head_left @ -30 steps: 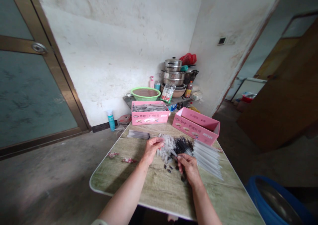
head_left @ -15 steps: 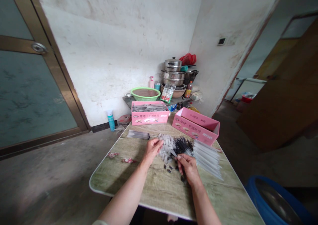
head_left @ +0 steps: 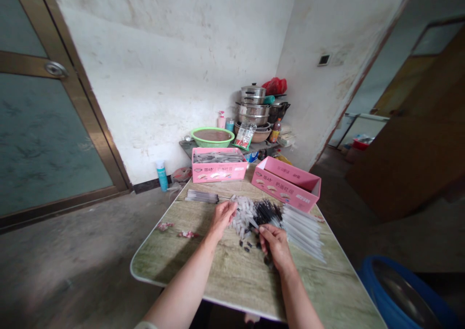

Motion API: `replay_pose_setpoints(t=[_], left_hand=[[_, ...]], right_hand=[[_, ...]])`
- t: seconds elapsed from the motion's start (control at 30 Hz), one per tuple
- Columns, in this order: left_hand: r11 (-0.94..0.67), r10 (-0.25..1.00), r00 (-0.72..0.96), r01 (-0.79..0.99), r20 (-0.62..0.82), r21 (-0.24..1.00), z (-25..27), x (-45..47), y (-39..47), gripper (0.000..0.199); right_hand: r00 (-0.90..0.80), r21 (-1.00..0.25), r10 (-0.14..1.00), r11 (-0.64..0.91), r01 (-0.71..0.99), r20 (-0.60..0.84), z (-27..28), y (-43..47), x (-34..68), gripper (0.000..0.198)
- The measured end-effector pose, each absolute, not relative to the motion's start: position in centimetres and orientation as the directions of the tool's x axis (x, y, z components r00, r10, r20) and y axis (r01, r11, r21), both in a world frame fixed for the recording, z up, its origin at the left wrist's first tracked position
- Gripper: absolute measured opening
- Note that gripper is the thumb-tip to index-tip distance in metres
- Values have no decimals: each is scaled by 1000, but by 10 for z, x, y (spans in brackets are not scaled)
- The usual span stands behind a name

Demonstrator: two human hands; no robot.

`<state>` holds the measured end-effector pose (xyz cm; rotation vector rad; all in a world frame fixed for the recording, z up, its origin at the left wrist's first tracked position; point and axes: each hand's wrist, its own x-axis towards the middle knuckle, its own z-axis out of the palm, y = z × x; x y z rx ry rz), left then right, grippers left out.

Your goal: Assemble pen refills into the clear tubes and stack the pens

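Observation:
My left hand (head_left: 222, 218) is closed in a pinch at the left edge of a pile of small whitish translucent pieces (head_left: 244, 213); what its fingertips hold is too small to tell. My right hand (head_left: 275, 242) pinches a small translucent piece (head_left: 254, 224) between thumb and fingers at the pile's lower right. Beyond this hand lies a heap of thin black sticks (head_left: 266, 211). To its right, long clear tubes (head_left: 302, 232) are laid side by side. Several short black bits (head_left: 247, 246) are scattered between my hands. A row of slim greyish tubes (head_left: 202, 196) lies past my left hand.
Two pink boxes stand at the table's far side: the left box (head_left: 218, 172) is full of slim pieces, the right box (head_left: 286, 189) has an open top. Behind are a green basin (head_left: 212, 145) and stacked steel pots (head_left: 253, 107). A blue barrel (head_left: 366, 275) stands right of the table (head_left: 218, 283).
Both hands stay almost where they were. The left fingers have shifted very slightly; the right hand keeps its pinch on the small translucent piece.

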<state>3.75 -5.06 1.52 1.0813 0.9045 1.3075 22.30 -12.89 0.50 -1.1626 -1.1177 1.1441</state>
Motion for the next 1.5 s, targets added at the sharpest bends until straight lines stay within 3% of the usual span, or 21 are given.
replay_pose_setpoints(t=[0.17, 0.27, 0.43, 0.53, 0.67, 0.77, 1.0, 1.13, 1.23, 1.37, 1.47, 1.5], left_hand=[[-87, 979, 152, -287, 135, 954, 9, 37, -46, 35], [-129, 961, 184, -364, 207, 922, 15, 35, -48, 42], [-106, 989, 64, -319, 133, 942, 14, 36, -48, 45], [-84, 991, 79, -259, 108, 962, 9, 37, -46, 43], [-131, 973, 142, -317, 184, 939, 11, 36, -45, 37], [-127, 968, 155, -380, 199, 916, 15, 35, -46, 45], [-115, 976, 151, -256, 157, 960, 12, 36, -47, 37], [-152, 958, 189, -300, 215, 942, 14, 35, -47, 29], [-171, 961, 154, -326, 231, 930, 14, 32, -44, 36], [-275, 953, 111, -77, 282, 958, 8, 29, -43, 22], [-398, 887, 303, 121, 348, 909, 6, 28, -51, 4], [-448, 853, 370, 157, 368, 880, 6, 28, -54, 6]], right_hand=[[96, -996, 994, 52, -76, 45, 5, -129, 223, 40], [98, -995, 994, 58, -87, 49, 2, -128, 224, 39], [88, -996, 995, 48, -77, 42, 2, -128, 224, 39], [79, -996, 996, 49, -69, 43, 4, -129, 224, 39], [92, -996, 995, 45, -74, 38, 6, -129, 223, 39], [100, -995, 994, 50, -82, 41, 7, -129, 222, 38], [80, -996, 996, 47, -79, 40, 4, -129, 224, 38], [62, -994, 998, 39, -101, 32, 1, -128, 225, 38], [103, -979, 993, 68, -190, 49, 2, -126, 226, 37], [229, -952, 972, 117, -284, 52, 6, -125, 227, 38], [246, -950, 968, 117, -291, 44, 8, -126, 228, 37], [247, -950, 968, 118, -290, 45, 8, -126, 228, 37]])
